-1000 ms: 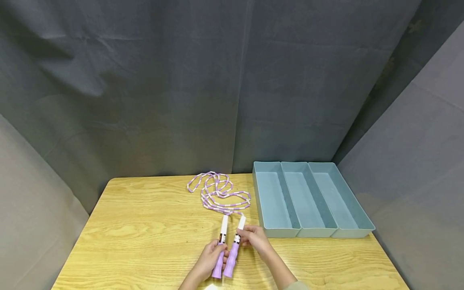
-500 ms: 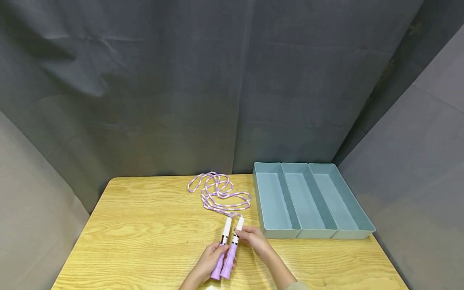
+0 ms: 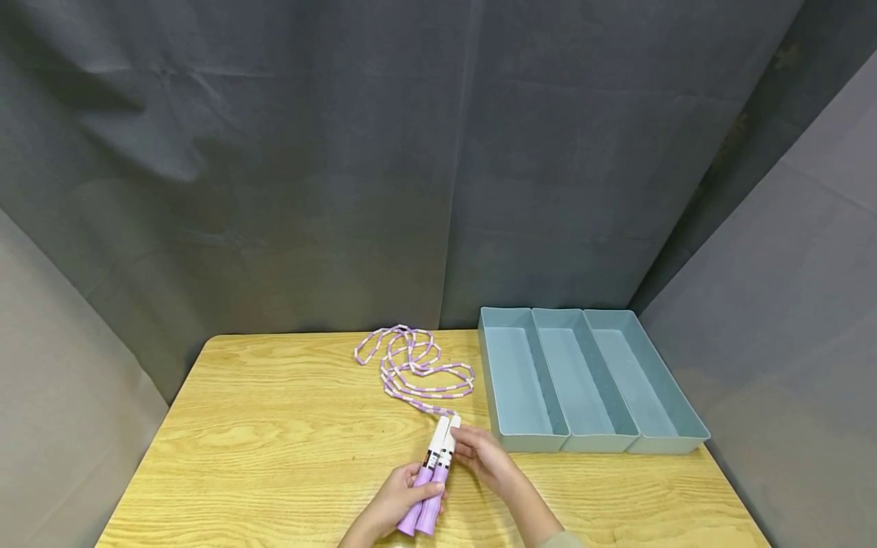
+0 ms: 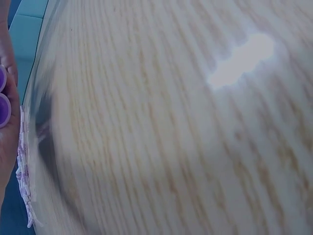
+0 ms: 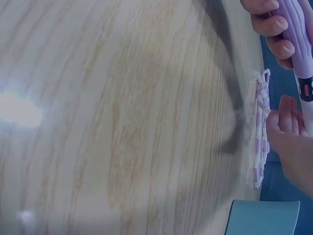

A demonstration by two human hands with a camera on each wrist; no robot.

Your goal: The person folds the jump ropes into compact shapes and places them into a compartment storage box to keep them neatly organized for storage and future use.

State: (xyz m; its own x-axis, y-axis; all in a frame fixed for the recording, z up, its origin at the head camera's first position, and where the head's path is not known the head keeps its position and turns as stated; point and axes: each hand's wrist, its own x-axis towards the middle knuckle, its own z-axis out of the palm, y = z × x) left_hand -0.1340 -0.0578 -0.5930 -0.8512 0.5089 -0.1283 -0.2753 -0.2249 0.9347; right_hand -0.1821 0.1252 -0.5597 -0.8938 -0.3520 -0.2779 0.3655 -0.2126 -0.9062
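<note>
Fingers of your left hand (image 3: 393, 496) curl round both slim lilac-and-white handles (image 3: 429, 516), long axes slanting away rightward; your relaxed right hand (image 3: 485, 458), nearer the white ends (image 3: 440, 434), touches one. Lilac-and-white beaded rope (image 3: 445, 396) beyond fingertips.

Left grip (image 5: 270, 25) holds purple handle (image 5: 296, 38); right grip (image 5: 292, 139) beside white end (image 5: 307, 117) (beaded rope (image 5: 261, 132) beyond).

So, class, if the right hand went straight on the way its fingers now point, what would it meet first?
Most likely the white end of the nearer skipping-rope handle, right by the right hand; they may already be touching, as depth there is hard to judge.
</note>
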